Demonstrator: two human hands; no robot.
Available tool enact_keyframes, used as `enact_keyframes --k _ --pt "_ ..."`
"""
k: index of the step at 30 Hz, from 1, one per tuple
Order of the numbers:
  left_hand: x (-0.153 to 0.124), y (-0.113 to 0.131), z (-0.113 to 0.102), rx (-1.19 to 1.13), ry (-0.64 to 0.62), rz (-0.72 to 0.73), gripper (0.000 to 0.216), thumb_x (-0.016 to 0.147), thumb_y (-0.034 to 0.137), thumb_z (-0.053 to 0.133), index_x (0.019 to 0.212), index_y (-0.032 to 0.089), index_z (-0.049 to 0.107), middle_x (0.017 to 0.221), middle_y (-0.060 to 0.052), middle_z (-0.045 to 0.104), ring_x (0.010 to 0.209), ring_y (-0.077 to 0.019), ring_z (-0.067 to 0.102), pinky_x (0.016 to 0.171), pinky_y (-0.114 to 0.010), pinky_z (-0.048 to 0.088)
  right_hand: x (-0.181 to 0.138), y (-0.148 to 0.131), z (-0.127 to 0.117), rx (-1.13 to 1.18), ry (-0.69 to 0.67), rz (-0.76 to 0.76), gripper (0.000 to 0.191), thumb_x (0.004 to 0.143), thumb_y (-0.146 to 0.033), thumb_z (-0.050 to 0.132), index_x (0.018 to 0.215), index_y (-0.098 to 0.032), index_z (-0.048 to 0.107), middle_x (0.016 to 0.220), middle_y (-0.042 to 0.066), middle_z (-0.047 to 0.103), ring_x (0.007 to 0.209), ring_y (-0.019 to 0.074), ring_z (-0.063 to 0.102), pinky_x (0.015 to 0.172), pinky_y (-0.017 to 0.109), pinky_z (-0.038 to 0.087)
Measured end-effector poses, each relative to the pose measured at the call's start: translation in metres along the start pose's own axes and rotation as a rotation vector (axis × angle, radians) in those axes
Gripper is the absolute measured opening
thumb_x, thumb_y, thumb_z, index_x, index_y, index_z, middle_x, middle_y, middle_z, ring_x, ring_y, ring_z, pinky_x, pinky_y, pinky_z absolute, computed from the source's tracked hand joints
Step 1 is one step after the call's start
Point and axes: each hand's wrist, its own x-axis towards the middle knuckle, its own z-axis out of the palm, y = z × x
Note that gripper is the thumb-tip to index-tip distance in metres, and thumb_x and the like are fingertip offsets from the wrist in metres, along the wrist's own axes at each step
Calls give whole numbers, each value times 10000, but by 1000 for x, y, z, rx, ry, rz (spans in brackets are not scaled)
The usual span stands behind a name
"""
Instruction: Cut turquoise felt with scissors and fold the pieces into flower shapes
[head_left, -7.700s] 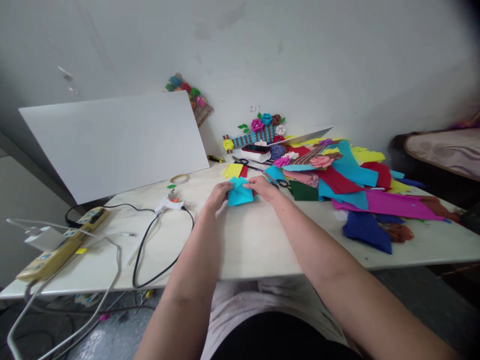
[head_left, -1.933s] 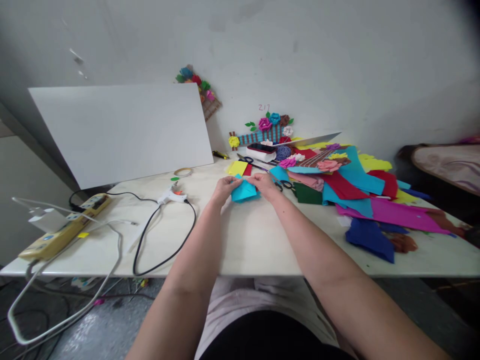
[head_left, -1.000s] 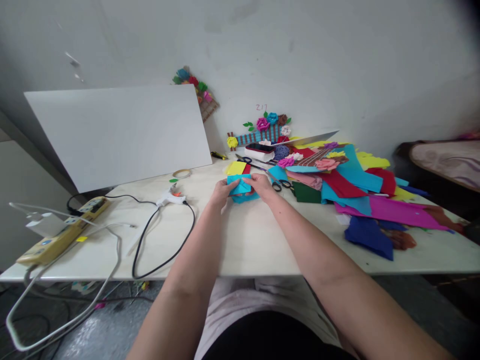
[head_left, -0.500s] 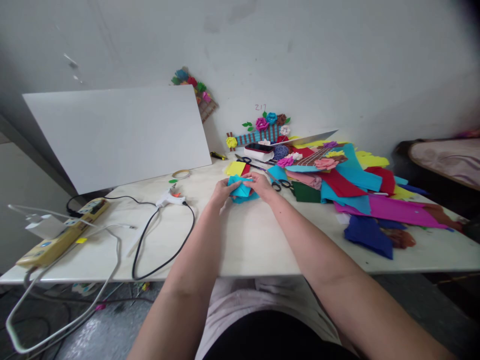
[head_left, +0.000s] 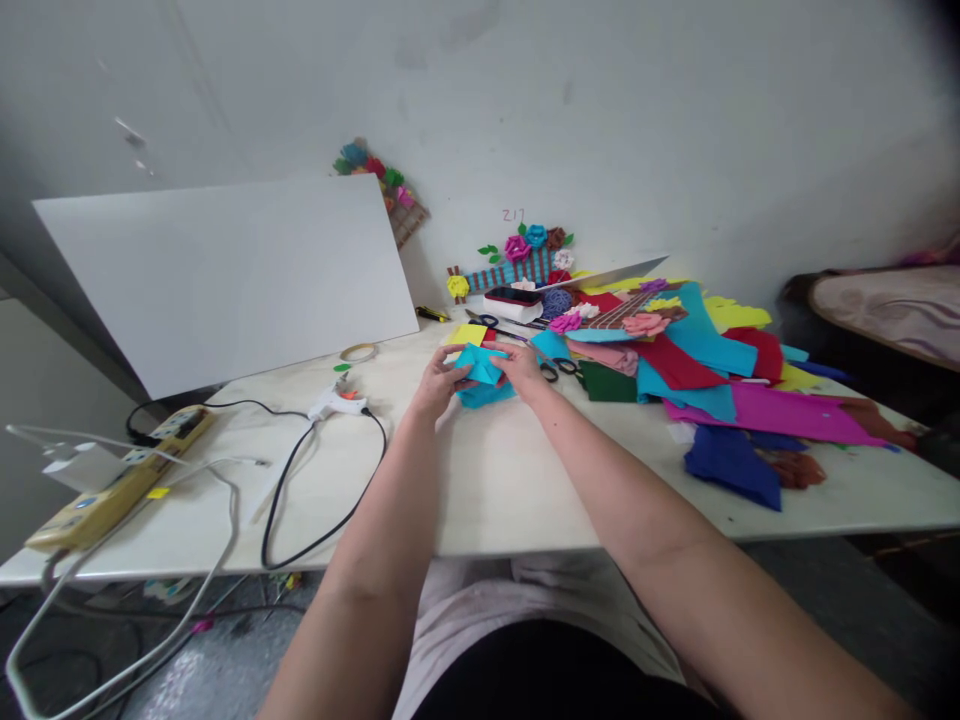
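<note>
Between my two hands is a folded piece of turquoise paper (head_left: 481, 366), held just above the table. My left hand (head_left: 441, 382) pinches its left side, and my right hand (head_left: 521, 369) grips its right edge. More turquoise paper (head_left: 487, 394) lies beneath it, partly covered by my fingers. Just behind the hands are a yellow paper square (head_left: 467, 335) and a bit of red paper, mostly hidden. Black-handled scissors (head_left: 568, 368) lie close to the right of my right hand.
On the left are a white glue gun (head_left: 335, 401) with a black cord, a tape roll (head_left: 358, 352) and a yellow power strip (head_left: 120, 485). A pile of coloured paper (head_left: 690, 350) covers the right. A white board (head_left: 232, 280) leans at the back, near a flower-decorated craft (head_left: 517, 272).
The left fingers have shifted and spread along the left side of the turquoise paper, which is turned slightly. The whole view has moved a little.
</note>
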Motion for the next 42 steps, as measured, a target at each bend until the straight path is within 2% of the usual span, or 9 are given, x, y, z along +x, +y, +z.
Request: enact_keyframes --k 3,6,16,27,36,42 --pt "1 -2 -1 22 6 -24 453 557 262 750 955 137 571 783 -15 625 686 -123 600 681 -308 517 0 0 2 -5 -1 3 286 661 -198 574 910 -143 704 606 -7 609 417 88 474 384 226 442" --pt "3 -5 -1 58 36 -48 368 541 247 746 853 108 609 761 -26 629 681 -123 596 680 -301 513 -2 -3 3 -9 -2 -1 221 659 -191 580 832 -151 712 615 -2 622 422 92 488 396 235 455" --pt "4 -6 -2 90 46 -43 277 549 239 710 790 113 658 702 -28 632 634 -125 575 635 -289 496 -8 -11 3 -6 -64 57 181 627 -120 539 718 -154 692 550 -23 591 480 106 532 437 231 479" --pt "4 -5 -2 99 56 -88 284 547 197 663 817 113 690 679 -37 656 618 -126 572 641 -268 458 -6 -8 2 -30 -81 45 137 611 -141 558 705 -163 655 539 -39 563 473 101 517 462 240 481" --pt "5 -2 -3 82 150 -62 283 542 168 622 809 99 688 676 -40 648 605 -112 549 592 -237 430 -9 -12 -4 22 -241 61 341 608 -109 476 874 -141 687 516 -26 588 465 127 563 530 268 506" --pt "5 -3 -5 21 144 -53 270 533 149 601 783 86 681 602 -26 616 529 -91 513 558 -236 419 -7 -7 -7 -32 -323 0 352 578 -85 519 868 -153 706 660 -6 653 569 126 591 547 257 517"
